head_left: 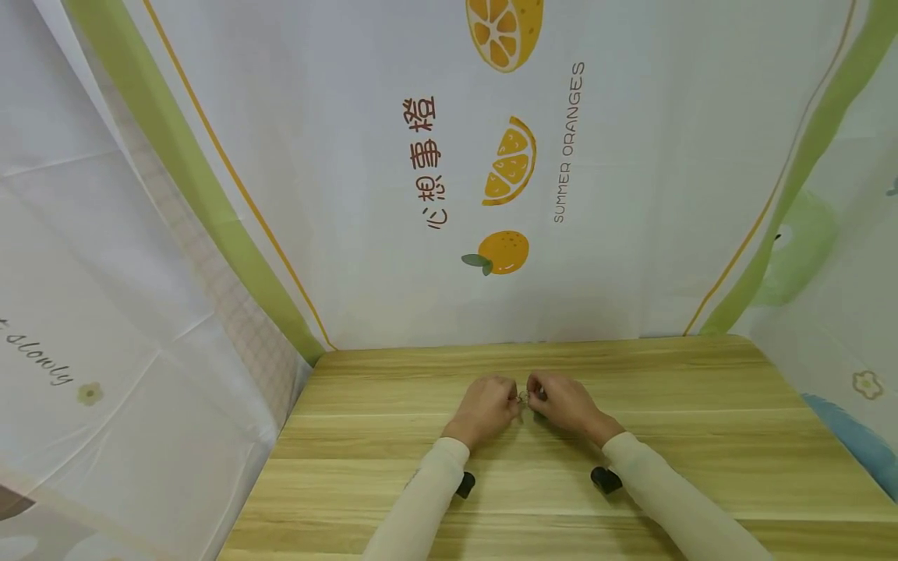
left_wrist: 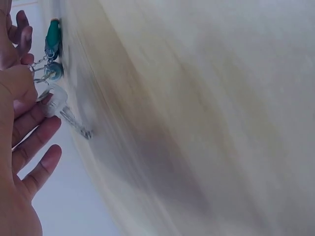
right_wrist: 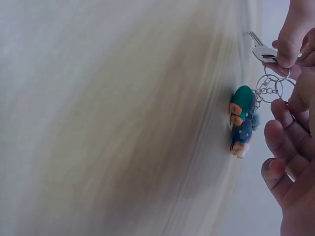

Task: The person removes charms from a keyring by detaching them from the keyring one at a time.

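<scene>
Near the middle of the table, my left hand (head_left: 486, 407) and right hand (head_left: 563, 403) nearly meet, fingertips facing each other. Between thumb and fingers the left hand pinches a silver key (right_wrist: 266, 53) by its head, the toothed blade pointing away. The right hand pinches a metal key ring (right_wrist: 270, 88), its other fingers loosely bent. In the left wrist view the key's blade (left_wrist: 76, 123) sticks out past the left fingers. A small figure in green (right_wrist: 242, 101) and one in dark blue (right_wrist: 241, 132) hang from the ring on short chains, close to the tabletop.
The wood-grain table (head_left: 365, 467) ends at a white cloth backdrop (head_left: 351, 195) printed with oranges. More cloth (head_left: 140, 389) hangs along the left side. Both forearms wear pale sleeves, and a black wrist device (head_left: 606, 480) sits beneath the right one.
</scene>
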`<move>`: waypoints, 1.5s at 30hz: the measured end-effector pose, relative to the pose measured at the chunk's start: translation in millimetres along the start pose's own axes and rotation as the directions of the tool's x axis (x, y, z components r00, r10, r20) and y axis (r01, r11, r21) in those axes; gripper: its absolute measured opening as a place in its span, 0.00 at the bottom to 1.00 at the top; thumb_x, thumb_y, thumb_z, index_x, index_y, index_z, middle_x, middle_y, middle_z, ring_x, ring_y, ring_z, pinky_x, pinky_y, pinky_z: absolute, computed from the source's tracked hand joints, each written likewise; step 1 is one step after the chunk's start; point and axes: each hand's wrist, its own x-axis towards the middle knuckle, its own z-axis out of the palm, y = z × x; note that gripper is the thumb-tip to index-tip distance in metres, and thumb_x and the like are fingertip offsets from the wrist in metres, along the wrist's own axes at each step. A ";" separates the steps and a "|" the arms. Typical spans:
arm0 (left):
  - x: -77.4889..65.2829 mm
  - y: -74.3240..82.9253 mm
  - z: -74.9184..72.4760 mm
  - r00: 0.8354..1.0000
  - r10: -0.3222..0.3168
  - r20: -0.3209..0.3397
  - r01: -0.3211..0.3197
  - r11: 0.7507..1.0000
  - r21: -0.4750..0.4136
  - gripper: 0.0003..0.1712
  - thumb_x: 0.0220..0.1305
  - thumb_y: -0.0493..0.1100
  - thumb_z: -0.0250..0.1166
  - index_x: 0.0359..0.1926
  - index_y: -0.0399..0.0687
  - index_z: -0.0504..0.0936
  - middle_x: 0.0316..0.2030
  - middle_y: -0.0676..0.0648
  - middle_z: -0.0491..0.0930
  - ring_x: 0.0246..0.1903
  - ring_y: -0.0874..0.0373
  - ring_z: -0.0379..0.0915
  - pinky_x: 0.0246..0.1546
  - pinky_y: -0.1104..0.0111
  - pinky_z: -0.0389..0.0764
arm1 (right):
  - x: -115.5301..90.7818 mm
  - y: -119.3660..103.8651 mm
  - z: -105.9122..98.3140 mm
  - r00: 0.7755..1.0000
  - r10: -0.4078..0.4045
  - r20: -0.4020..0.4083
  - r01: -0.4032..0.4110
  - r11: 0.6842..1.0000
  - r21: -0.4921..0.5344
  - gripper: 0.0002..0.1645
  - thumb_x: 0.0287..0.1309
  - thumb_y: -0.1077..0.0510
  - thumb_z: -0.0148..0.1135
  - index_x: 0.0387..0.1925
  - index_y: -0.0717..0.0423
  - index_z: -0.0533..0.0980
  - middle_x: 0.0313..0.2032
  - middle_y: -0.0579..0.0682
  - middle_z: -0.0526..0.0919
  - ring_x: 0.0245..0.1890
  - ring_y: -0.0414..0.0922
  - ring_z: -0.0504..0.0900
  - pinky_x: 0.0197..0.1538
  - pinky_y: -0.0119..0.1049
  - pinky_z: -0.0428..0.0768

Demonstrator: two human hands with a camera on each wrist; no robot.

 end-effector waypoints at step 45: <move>-5.6 -9.3 -11.8 0.972 0.108 -0.210 -0.145 0.975 -0.171 0.04 0.74 0.39 0.70 0.47 0.49 0.86 0.44 0.52 0.86 0.44 0.61 0.82 0.44 0.74 0.84 | 7.2 -10.5 -1.2 0.999 0.011 0.042 -0.024 0.945 0.326 0.07 0.82 0.60 0.55 0.50 0.50 0.80 0.42 0.47 0.85 0.34 0.39 0.79 0.35 0.33 0.79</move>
